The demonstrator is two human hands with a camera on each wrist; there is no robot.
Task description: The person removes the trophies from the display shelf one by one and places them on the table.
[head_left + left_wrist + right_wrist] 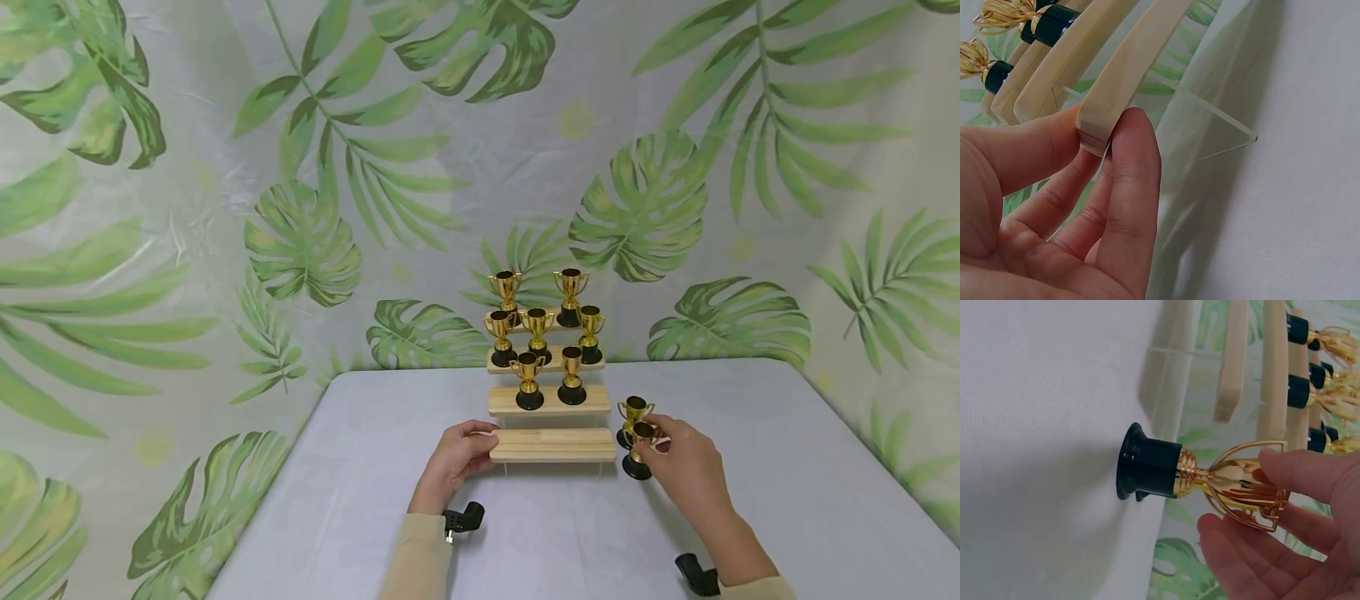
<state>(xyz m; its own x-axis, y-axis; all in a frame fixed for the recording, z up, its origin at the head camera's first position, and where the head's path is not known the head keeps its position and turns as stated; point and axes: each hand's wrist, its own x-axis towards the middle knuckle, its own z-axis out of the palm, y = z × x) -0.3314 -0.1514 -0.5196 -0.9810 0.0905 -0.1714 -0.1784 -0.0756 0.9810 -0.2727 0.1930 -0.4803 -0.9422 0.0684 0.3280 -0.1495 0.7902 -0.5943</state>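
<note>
A stepped wooden display stand (551, 446) stands on the white table (360, 467), with several small gold trophies (528, 379) on its upper steps. My left hand (459, 456) pinches the left end of the lowest wooden step (1116, 87) between thumb and fingers. My right hand (678, 462) grips the cup of a gold trophy with a black base (637, 450), which stands on the table to the right of the stand; the right wrist view shows that trophy (1210, 478) between thumb and fingers. A second trophy (632, 415) stands just behind it.
Leaf-print cloth (300, 208) hangs behind and to both sides of the table. The stand rests on clear plastic supports (1210, 125). Bare tabletop lies left, right and in front of the stand.
</note>
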